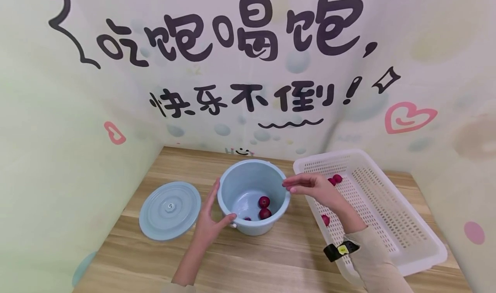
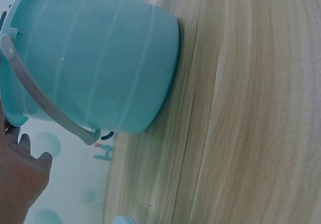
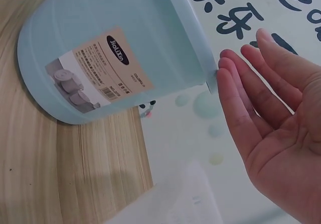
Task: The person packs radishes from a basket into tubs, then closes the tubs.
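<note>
A light blue bucket [image 1: 253,229] stands on the table, with a few round, dark red, plum-like fruits [image 1: 265,202] on its bottom. My left hand [image 1: 208,226] holds its left side, the thumb by the front rim and the fingers along the outer wall. The bucket's grey handle [image 2: 45,101] hangs down in the left wrist view. On the other side, my right hand [image 1: 311,187] has its fingertips right at the rim. Its palm [image 3: 286,158] shows bare in the right wrist view, fingers lightly bent and holding nothing.
A white perforated basket [image 1: 387,198] lies right of the bucket, partly under my right forearm, with several more red fruits [image 1: 326,220] along its left side. Left of the bucket lies a round blue lid [image 1: 170,224]. A printed wall [image 1: 217,134] rises behind the wooden table [image 1: 248,263].
</note>
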### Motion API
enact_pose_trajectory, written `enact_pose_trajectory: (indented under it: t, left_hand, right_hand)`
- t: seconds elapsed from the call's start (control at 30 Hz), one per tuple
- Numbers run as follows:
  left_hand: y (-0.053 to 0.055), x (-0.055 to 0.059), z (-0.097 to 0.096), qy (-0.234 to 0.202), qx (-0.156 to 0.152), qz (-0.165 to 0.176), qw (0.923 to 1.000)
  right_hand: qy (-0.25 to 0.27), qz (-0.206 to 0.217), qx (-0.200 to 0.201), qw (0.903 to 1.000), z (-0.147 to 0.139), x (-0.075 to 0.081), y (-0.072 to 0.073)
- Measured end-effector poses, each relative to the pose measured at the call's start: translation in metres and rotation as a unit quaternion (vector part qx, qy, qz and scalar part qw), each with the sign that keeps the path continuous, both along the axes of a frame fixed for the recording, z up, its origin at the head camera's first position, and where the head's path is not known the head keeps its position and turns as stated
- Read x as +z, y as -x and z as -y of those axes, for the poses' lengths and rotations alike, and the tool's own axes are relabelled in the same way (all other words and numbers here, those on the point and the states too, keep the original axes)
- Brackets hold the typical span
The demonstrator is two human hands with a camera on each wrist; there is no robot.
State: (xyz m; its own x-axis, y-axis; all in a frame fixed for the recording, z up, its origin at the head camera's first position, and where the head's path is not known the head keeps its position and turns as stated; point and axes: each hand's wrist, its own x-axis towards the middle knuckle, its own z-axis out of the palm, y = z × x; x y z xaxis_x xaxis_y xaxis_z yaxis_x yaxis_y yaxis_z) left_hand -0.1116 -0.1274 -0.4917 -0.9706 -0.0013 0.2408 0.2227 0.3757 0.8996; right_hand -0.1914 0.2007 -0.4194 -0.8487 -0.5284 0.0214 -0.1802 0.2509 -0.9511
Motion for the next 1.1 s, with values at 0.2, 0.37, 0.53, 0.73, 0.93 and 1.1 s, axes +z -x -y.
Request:
enact_pose_trajectory:
  t: [0.2, 0.37, 0.53, 0.73, 0.93, 1.1]
  left_hand:
    - [-0.001, 0.002, 0.001, -0.003, -0.004, -0.009, 0.9999]
    - [-0.001, 0.003, 0.001, -0.004, -0.005, -0.005, 1.0000]
    - [-0.001, 0.002, 0.001, -0.002, -0.005, -0.007, 1.0000]
    - [0.000, 0.000, 0.001, -0.003, -0.005, -0.003, 1.0000]
    - [0.001, -0.001, 0.001, -0.004, -0.004, 0.000, 1.0000]
    - [0.000, -0.001, 0.001, -0.008, -0.007, -0.006, 0.9999]
  right_hand:
    - [-0.003, -0.001, -0.014, 0.9999, -0.008, 0.001, 0.001]
    - [-0.003, -0.002, -0.016, 0.9999, -0.018, -0.001, 0.003]
    - [0.001, 0.006, -0.027, 0.9996, -0.028, -0.008, 0.008]
    - [-0.029, 0.002, -0.068, 0.9972, -0.038, -0.012, 0.011]
    - [-0.025, 0.003, -0.104, 0.9942, -0.047, -0.019, 0.014]
    - [0.010, 0.001, -0.120, 0.9927, -0.054, -0.027, 0.016]
